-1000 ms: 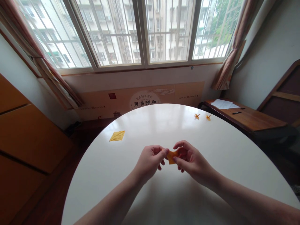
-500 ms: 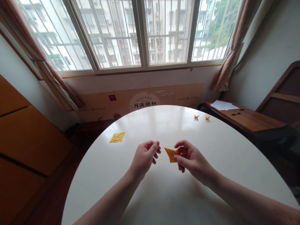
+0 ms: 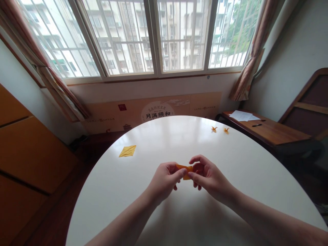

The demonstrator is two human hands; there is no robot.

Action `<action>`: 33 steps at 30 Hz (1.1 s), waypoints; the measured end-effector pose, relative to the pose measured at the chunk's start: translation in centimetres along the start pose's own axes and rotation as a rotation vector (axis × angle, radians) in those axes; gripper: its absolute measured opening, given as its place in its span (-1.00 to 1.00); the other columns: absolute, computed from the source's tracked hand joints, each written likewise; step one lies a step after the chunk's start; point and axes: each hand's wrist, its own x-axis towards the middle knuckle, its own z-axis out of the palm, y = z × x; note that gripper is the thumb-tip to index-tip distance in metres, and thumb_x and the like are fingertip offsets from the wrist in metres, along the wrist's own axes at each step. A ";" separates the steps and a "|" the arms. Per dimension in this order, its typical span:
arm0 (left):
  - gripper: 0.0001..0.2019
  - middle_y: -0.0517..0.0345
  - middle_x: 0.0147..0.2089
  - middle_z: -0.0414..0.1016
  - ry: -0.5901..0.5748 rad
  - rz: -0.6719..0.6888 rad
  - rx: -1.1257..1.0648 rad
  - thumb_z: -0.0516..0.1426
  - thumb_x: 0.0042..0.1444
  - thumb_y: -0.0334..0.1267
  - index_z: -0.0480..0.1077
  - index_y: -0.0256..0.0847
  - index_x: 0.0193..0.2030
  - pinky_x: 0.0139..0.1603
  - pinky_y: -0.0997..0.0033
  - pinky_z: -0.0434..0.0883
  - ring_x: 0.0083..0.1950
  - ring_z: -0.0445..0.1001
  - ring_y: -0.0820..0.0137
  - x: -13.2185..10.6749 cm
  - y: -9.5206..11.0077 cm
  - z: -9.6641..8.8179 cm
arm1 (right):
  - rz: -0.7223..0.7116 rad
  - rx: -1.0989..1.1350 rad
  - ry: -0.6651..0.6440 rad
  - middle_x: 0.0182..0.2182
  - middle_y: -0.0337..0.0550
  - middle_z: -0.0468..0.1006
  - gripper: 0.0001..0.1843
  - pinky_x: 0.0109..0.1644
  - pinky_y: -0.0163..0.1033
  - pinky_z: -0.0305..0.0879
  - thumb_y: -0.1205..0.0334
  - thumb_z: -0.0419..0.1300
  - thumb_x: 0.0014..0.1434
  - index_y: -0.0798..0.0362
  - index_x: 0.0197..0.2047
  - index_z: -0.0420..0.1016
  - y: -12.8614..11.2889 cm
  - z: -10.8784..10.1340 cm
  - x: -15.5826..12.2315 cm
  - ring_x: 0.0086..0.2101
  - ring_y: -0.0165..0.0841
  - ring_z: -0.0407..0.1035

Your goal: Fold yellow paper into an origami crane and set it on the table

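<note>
A small folded piece of orange origami paper (image 3: 188, 173) is held in the air between both hands, over the near middle of the white table (image 3: 107, 205). My left hand (image 3: 169, 179) pinches its left part, thumb on the near face. From the other side, my right hand (image 3: 206, 172) grips its right edge between thumb and fingers, the index finger arched above. Fingers hide much of the paper's outline. Farther left on the table lies a flat, creased yellow paper square (image 3: 127, 151), touched by neither hand.
Two small folded orange paper cranes (image 3: 214, 129) stand near the table's far right edge. A wooden side table (image 3: 279, 131) on the right carries white sheets (image 3: 244, 115) and a dark pen (image 3: 257, 125). Beyond the round table are a printed cardboard panel (image 3: 205, 102) and windows.
My left hand has moved right and closed on the left part of the orange paper, which only the right hand held before. The right hand has barely moved.
</note>
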 end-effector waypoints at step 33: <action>-0.65 0.08 -0.48 0.47 0.101 0.013 -0.033 0.21 0.08 -0.02 0.58 -0.33 -0.31 -0.58 0.54 0.29 -0.47 0.33 0.43 -0.2 0.2 0.0 | 0.058 -0.052 0.019 -0.39 -0.14 0.54 -0.63 -0.59 -0.40 0.27 -0.08 0.29 0.16 0.10 -0.22 0.51 -0.1 0.0 0.4 -0.47 -0.38 0.43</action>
